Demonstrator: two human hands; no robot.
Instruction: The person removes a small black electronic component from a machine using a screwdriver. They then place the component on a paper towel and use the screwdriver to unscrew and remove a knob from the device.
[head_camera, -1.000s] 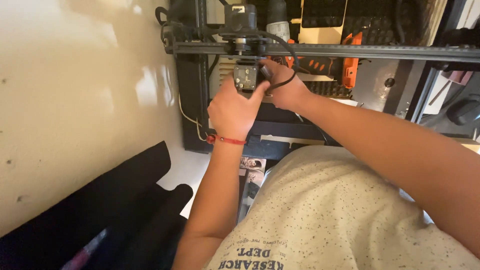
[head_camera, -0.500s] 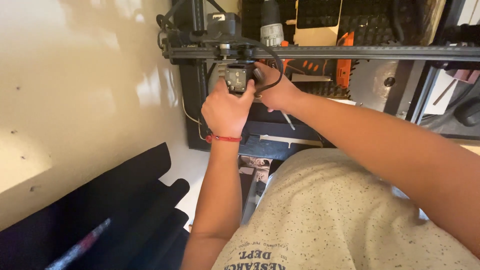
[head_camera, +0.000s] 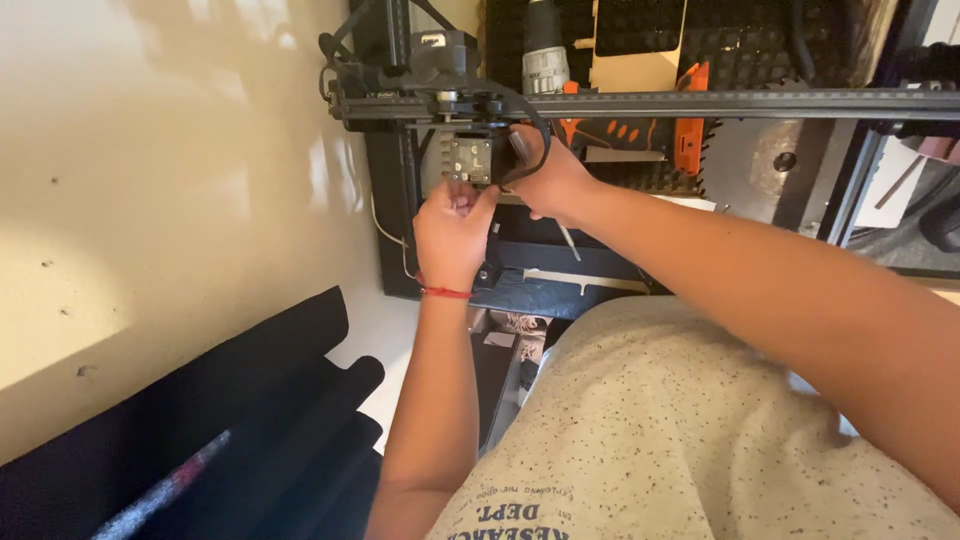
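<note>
Upper centre of the frame: a 3D printer's print head (head_camera: 468, 160), a small grey metal block with screws on its face, hanging under the horizontal gantry rail (head_camera: 720, 103). Left hand (head_camera: 455, 232) raised to it from below, fingers (head_camera: 462, 192) curled and pinched at the block's lower edge, apparently to work on something small there; what sits between the fingertips, too small to tell. Right hand (head_camera: 548, 180) just beside, at the block's right side, fingers closed around a dark rounded part and the black cable (head_camera: 528, 122) looping off the carriage, seemingly to steady the head against the pull of the other hand. Both forearms stretched up from the lower frame, elbows low, so the hands meet at the head. Thin red thread bracelet (head_camera: 443, 292) on the left wrist. Behind the rail, an orange and black tool (head_camera: 690, 135) and a grey cylindrical part (head_camera: 545, 62) on dark shelving. Cream wall (head_camera: 150, 180) filling the left of the frame. Black rolled fabric (head_camera: 250, 420) at lower left. Speckled beige shirt (head_camera: 680, 440) across the lower right.
</note>
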